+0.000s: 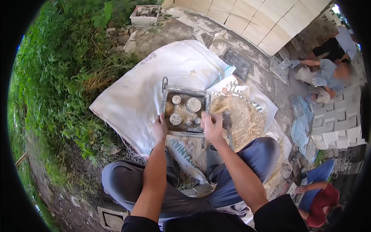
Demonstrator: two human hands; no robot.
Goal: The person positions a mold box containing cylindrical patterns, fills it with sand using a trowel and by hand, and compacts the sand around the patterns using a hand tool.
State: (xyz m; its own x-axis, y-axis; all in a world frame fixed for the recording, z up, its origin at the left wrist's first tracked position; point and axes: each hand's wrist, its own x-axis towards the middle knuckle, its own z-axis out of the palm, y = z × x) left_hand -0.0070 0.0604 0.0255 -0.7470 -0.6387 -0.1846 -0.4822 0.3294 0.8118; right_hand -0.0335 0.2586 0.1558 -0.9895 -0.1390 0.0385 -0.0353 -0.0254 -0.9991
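Observation:
A square grey metal frame (187, 88), like a shallow mould box, sits in front of me over the white sack. Inside it are sandy material and several round, pale, dusty pieces, among them a large disc (193, 104) and a smaller disc (176, 119). My left hand (159, 128) is closed along the frame's left side, near its lower corner. At the right side, my right hand (212, 125) is curled with its fingers pressed together over the frame's edge. Whatever is between those fingers is hidden. A wire loop (165, 82) sticks up at the frame's top left corner.
The white woven sack (154, 73) spreads under the work, with pale sandy powder (247, 116) to the right. A dark flat slab (236, 63) lies beyond. Two people (328, 75) (320, 197) work at the right near stacked blocks (336, 123). Green plants (69, 69) grow at the left.

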